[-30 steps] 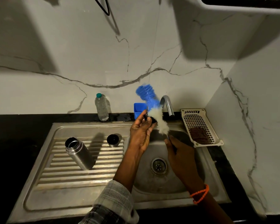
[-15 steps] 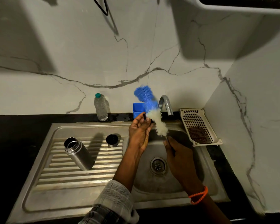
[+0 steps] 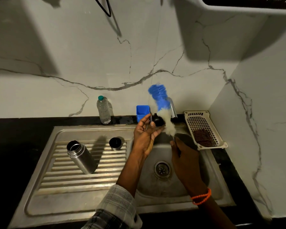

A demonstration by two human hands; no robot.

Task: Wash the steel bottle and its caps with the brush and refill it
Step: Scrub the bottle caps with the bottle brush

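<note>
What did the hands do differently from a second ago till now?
Hardly anything changed. The left hand still holds the small black cap and the right hand still grips the brush by its handle, bristles against the cap; the brush only wiggled slightly. The steel bottle, the other cap and the plastic water bottle stayed where they were.

1. Your steel bottle [image 3: 81, 157] is shiny grey metal with a smooth side.
2. The sink [image 3: 82, 182] is dull, scuffed metal with raised ridges on its draining part.
3. Your brush [image 3: 162, 109] has stiff blue plastic bristles on top and soft, fluffy white ones below.
4. The small cap [image 3: 157, 121] you hold looks like glossy black plastic.
5. The wall [image 3: 73, 55] is smooth white marble with grey veins.
6. The basket [image 3: 203, 128] is cream plastic full of holes.
</note>
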